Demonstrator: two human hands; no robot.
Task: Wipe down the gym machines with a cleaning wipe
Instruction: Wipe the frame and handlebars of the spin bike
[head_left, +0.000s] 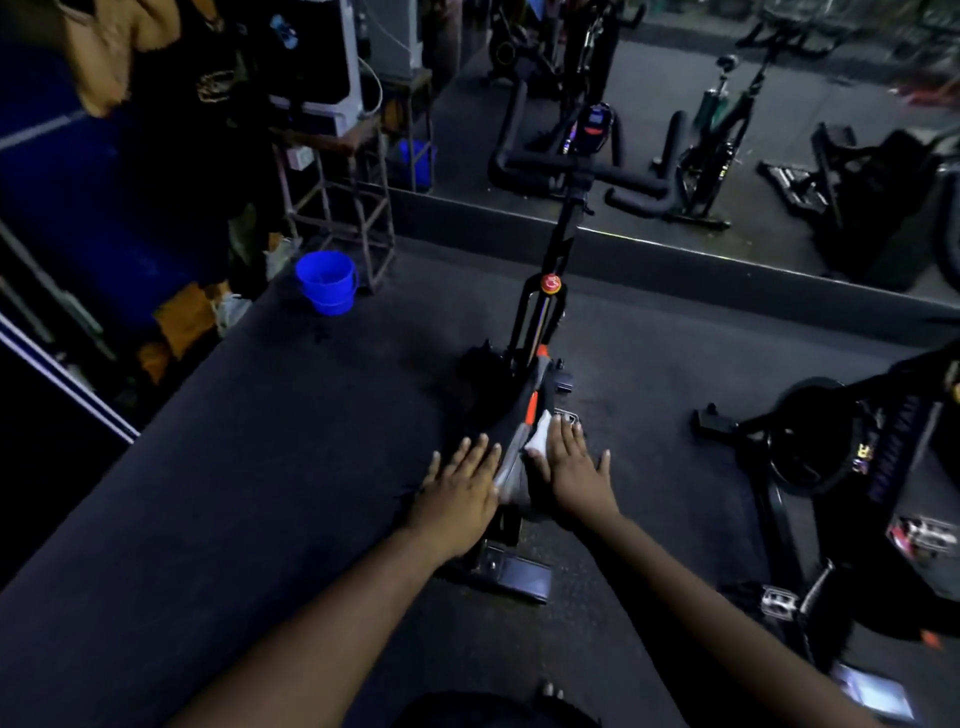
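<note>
Down on the dark gym floor, a spin bike (540, 332) stands facing a wall mirror. Both hands are flat against its lower frame: left hand (457, 491) has straight fingers laid on the left side, gripping nothing, while right hand (571, 467) presses a white cleaning wipe (537, 435) onto the frame's right side, fingers straight too. Blue bucket (326, 282) sits off left by a metal stand (337, 197). Another bike (831, 467) is at right.
</note>
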